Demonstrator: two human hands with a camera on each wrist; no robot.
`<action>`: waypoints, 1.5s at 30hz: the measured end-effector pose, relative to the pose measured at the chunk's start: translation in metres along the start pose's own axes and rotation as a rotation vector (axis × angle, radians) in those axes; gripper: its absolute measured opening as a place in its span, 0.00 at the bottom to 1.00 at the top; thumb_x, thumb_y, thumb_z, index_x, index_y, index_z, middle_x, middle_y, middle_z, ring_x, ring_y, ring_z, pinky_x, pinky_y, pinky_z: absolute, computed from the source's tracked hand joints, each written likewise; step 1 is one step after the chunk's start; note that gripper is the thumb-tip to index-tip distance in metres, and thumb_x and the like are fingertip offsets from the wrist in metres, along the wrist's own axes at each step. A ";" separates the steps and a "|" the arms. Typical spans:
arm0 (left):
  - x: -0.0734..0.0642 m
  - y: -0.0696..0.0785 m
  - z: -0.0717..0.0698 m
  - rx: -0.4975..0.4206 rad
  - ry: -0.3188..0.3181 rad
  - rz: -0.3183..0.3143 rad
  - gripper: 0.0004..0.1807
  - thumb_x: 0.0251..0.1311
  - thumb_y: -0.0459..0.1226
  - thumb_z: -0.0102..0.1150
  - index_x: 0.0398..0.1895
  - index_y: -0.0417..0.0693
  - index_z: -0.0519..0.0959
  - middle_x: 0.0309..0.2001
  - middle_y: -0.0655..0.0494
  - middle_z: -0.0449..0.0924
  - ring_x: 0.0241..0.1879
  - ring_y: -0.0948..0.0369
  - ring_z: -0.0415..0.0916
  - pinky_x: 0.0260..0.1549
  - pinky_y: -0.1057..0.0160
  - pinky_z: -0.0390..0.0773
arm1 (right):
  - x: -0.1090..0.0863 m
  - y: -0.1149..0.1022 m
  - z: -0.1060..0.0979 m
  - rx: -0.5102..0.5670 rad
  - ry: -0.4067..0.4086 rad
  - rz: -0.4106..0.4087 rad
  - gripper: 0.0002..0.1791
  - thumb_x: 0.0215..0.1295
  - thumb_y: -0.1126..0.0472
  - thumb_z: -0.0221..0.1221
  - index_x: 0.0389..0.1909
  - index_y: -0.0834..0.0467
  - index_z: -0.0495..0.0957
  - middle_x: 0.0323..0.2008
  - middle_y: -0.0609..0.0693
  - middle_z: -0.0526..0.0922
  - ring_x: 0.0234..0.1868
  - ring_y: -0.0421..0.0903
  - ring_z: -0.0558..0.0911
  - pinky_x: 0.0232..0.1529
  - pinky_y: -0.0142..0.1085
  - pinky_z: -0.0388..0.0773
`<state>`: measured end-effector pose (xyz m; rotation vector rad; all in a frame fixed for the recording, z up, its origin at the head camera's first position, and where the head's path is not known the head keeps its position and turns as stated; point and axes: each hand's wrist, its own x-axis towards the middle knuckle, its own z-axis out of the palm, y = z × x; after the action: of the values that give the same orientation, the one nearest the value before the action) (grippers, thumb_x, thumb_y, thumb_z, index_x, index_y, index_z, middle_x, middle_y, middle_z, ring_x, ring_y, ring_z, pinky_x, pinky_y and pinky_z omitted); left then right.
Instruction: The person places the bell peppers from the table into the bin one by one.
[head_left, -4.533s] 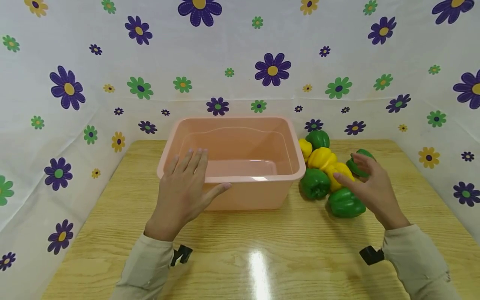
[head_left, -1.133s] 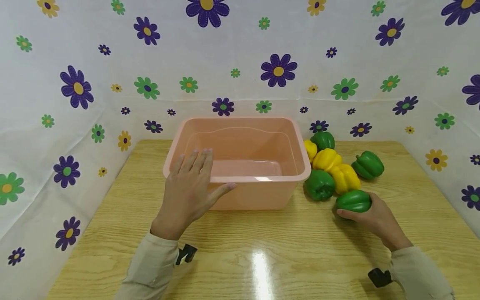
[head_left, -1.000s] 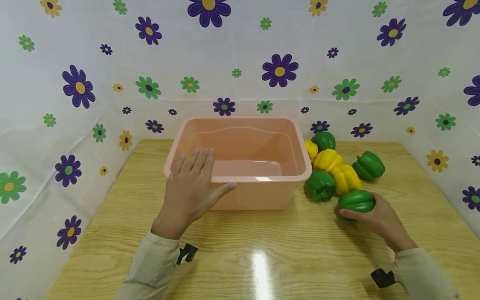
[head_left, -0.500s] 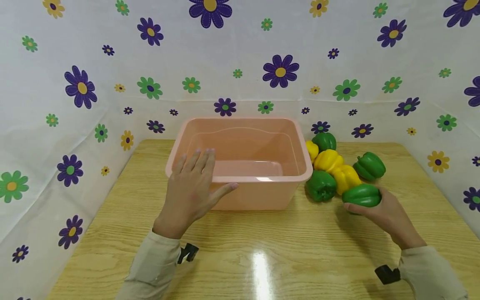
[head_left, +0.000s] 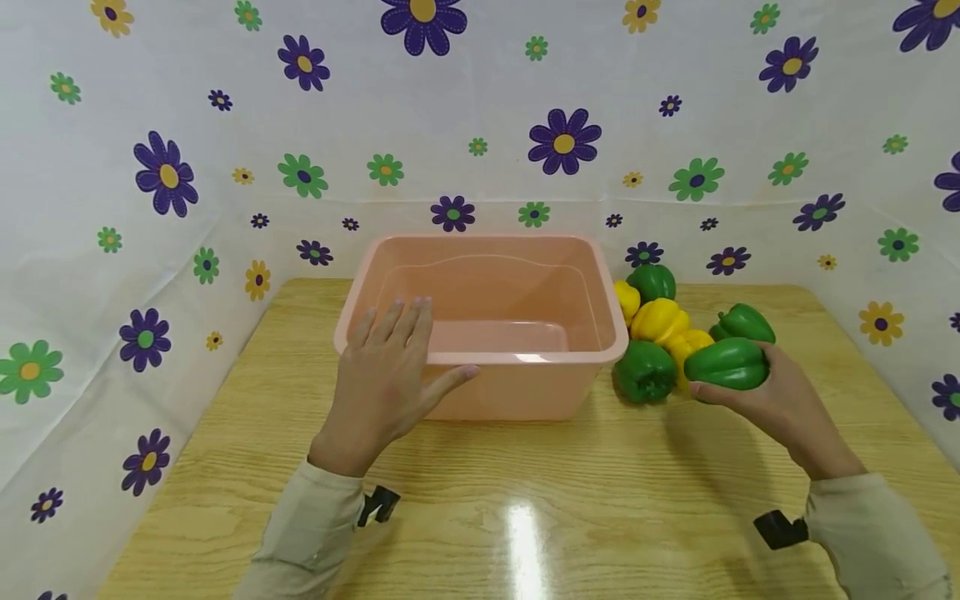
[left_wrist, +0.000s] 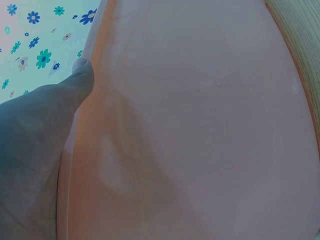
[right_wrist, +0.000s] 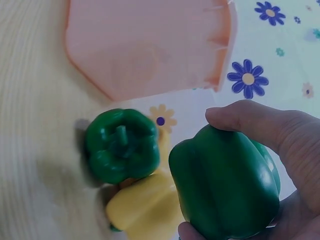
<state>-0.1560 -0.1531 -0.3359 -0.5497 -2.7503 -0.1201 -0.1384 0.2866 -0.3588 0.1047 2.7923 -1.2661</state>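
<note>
In the head view my right hand (head_left: 795, 408) grips a green bell pepper (head_left: 726, 364), raised off the table. The right wrist view shows thumb and fingers around that green bell pepper (right_wrist: 225, 185). My left hand (head_left: 382, 383) rests with straight fingers over the near rim of a pink plastic tub (head_left: 517, 392), its thumb spread along the front. The left wrist view shows the tub's wall (left_wrist: 210, 120) and part of the left hand (left_wrist: 35, 135). No peppers show in the visible part of the tub.
Beside the tub's right side lie yellow bell peppers (head_left: 660, 321) and more green ones, including one near the tub (head_left: 645, 372), one at the back (head_left: 652, 283) and one at the right (head_left: 744, 322). The wooden table (head_left: 600, 508) meets a flowered cloth (head_left: 480, 100) behind.
My right hand has taken hold of the nearest green bell pepper and lifted it off the table. The left hand stays on the tub's rim. The head view has shifted slightly.
</note>
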 end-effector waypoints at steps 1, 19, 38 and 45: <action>0.000 0.000 0.000 -0.001 0.000 -0.001 0.56 0.63 0.72 0.46 0.78 0.36 0.58 0.76 0.42 0.60 0.75 0.44 0.56 0.74 0.41 0.49 | 0.001 -0.002 -0.001 0.001 0.005 -0.011 0.57 0.63 0.42 0.68 0.76 0.70 0.48 0.63 0.72 0.66 0.54 0.63 0.74 0.43 0.39 0.78; 0.000 0.000 0.002 0.006 0.019 0.004 0.55 0.63 0.72 0.47 0.78 0.37 0.58 0.75 0.42 0.62 0.75 0.44 0.58 0.74 0.42 0.50 | 0.007 -0.041 0.000 0.014 0.066 -0.057 0.55 0.61 0.40 0.69 0.75 0.67 0.53 0.62 0.69 0.67 0.53 0.63 0.73 0.41 0.38 0.77; 0.000 -0.002 0.003 0.007 0.019 0.004 0.56 0.63 0.72 0.46 0.78 0.37 0.57 0.76 0.43 0.61 0.75 0.44 0.58 0.74 0.42 0.50 | 0.019 -0.085 0.007 0.080 0.086 -0.139 0.54 0.60 0.41 0.70 0.75 0.64 0.53 0.62 0.66 0.69 0.55 0.62 0.74 0.49 0.47 0.79; 0.000 -0.001 0.002 -0.004 -0.002 -0.007 0.56 0.64 0.73 0.44 0.79 0.37 0.56 0.76 0.43 0.60 0.76 0.44 0.55 0.74 0.42 0.49 | 0.021 -0.100 0.006 0.104 0.091 -0.157 0.56 0.59 0.41 0.72 0.77 0.62 0.52 0.63 0.65 0.68 0.56 0.62 0.73 0.53 0.52 0.78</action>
<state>-0.1568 -0.1538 -0.3375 -0.5410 -2.7545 -0.1266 -0.1685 0.2168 -0.2905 -0.0540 2.8590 -1.4782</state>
